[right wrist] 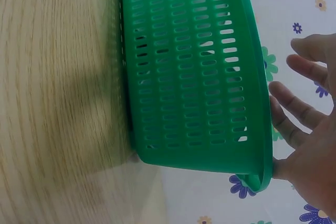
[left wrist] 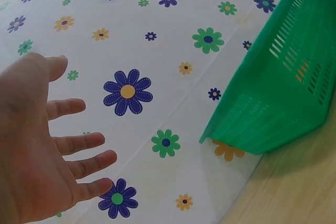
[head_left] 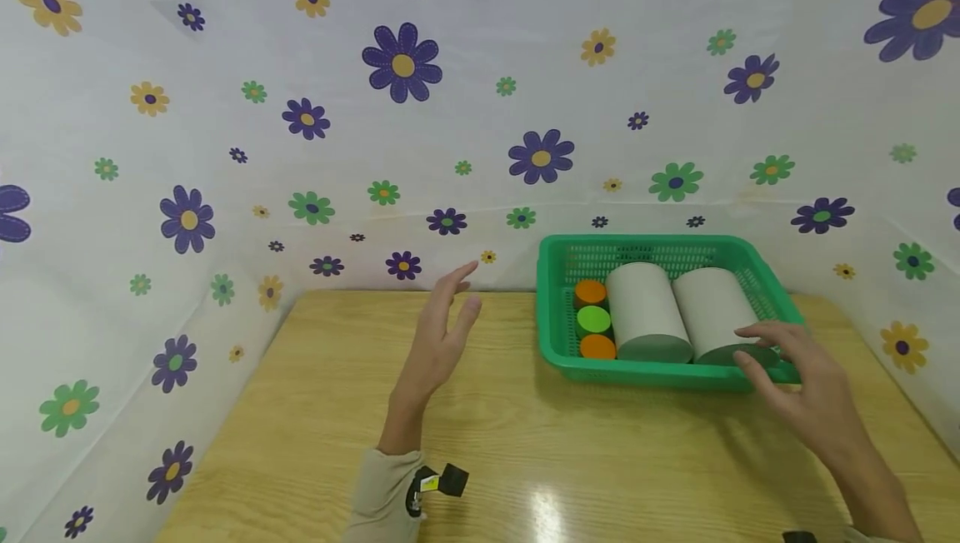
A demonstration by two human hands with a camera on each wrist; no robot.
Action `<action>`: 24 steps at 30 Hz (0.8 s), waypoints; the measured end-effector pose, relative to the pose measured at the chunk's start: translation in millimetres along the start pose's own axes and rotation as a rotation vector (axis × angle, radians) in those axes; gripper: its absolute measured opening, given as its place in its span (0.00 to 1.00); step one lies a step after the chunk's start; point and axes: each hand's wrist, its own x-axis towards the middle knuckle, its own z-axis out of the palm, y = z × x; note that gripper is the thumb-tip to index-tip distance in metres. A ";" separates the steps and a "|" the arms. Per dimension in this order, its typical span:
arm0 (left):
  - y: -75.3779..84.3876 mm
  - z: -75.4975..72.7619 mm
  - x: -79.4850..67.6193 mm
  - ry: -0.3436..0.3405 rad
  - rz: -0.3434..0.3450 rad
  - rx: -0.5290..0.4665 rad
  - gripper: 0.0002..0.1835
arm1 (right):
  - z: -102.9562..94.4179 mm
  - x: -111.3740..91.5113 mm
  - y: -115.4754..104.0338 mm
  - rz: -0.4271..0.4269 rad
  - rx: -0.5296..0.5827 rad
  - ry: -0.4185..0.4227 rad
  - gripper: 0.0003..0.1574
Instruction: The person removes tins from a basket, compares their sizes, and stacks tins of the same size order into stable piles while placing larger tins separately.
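A green plastic basket (head_left: pixel 622 372) with slotted walls stands on the wooden table toward the back right. Inside it lie two white cylinders (head_left: pixel 647 306) side by side. Along the basket's left wall sit two orange round pieces (head_left: pixel 597 348) and one lime-green round piece (head_left: pixel 594 320) between them. My left hand (head_left: pixel 438 339) hovers left of the basket, fingers extended and holding nothing. At the basket's front right corner, my right hand (head_left: pixel 806 381) is over the rim with its fingers spread; its fingertips are close to the right cylinder (head_left: pixel 716 310).
Behind the wooden table (head_left: pixel 465 435) hangs a white sheet (head_left: pixel 450 135) printed with purple, green and yellow flowers. The basket's far rim is close to this sheet. A strap with a small black device (head_left: pixel 442 480) is on the left sleeve.
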 end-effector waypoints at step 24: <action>4.5 61.9 -2.3 -0.048 -0.007 -0.151 0.19 | 8.3 -7.2 -1.5 -0.006 -0.140 -0.179 0.19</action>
